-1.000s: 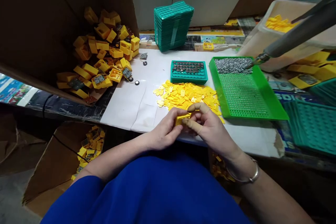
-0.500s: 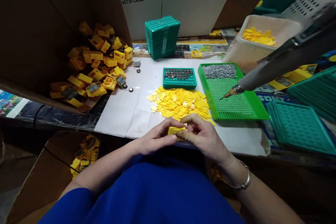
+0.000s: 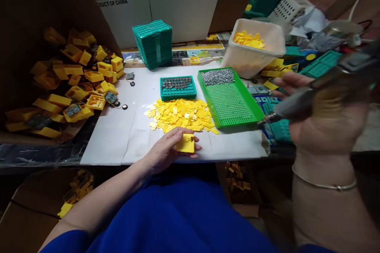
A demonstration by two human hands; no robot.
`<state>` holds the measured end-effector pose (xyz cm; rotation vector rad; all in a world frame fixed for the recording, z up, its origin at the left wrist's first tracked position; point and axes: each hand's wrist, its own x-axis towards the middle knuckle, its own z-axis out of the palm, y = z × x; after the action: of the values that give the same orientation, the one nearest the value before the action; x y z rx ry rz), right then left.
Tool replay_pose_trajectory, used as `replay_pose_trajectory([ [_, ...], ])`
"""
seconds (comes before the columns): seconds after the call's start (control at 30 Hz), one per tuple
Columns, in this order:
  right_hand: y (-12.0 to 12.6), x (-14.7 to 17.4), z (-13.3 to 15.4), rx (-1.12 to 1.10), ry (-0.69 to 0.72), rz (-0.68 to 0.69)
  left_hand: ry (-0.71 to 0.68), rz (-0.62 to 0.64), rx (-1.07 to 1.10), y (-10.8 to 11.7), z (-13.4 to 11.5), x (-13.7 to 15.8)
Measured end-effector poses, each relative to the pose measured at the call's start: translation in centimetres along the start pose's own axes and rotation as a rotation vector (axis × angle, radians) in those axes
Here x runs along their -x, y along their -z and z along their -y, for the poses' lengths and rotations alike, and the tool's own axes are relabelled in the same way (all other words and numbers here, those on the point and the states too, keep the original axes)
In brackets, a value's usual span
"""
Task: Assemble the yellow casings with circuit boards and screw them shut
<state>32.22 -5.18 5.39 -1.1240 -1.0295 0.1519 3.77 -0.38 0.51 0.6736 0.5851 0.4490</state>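
My left hand is closed on a small yellow plastic case, held at the near edge of the white work sheet. Holes and a small slot show on the case's upturned face. At the right, my right hand is wrapped round a grey electric screwdriver, blurred by motion. Its bit end points left, near the right corner of the green tray. Small metal screws lie heaped at that tray's far end, and others fill its rows of holes. Loose flat yellow pieces are piled just beyond my left hand.
A teal tray of small round parts sits behind the yellow pile. Stacked teal trays stand farther back. At left, a cardboard box holds yellow cases with wired circuit boards. A translucent tub stands behind the green tray.
My right hand has left the yellow case and moved right to the electric screwdriver, which has swung away from over the green tray. My left hand keeps the case. The view has turned right.
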Motion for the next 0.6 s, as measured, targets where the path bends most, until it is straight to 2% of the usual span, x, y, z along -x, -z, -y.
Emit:
replay_pose_trajectory([
  [0.07, -0.2, -1.4, -0.3, -0.067, -0.009, -0.033, 0.000, -0.030, -0.070, -0.6, 0.1, -0.6],
  [0.23, -0.7, -3.0, -1.4, -0.133, -0.085, 0.038, 0.053, -0.068, -0.191, -1.3, 0.5, -1.7],
  [0.4, -1.0, -2.0, -3.9, -0.034, 0.072, -0.081, 0.074, -0.060, -0.211, -1.2, 0.6, -1.9],
  [0.6, -1.2, -1.2, -4.9, 0.039, -0.003, -0.138, 0.069, -0.065, -0.197, -1.2, 0.6, -1.9],
])
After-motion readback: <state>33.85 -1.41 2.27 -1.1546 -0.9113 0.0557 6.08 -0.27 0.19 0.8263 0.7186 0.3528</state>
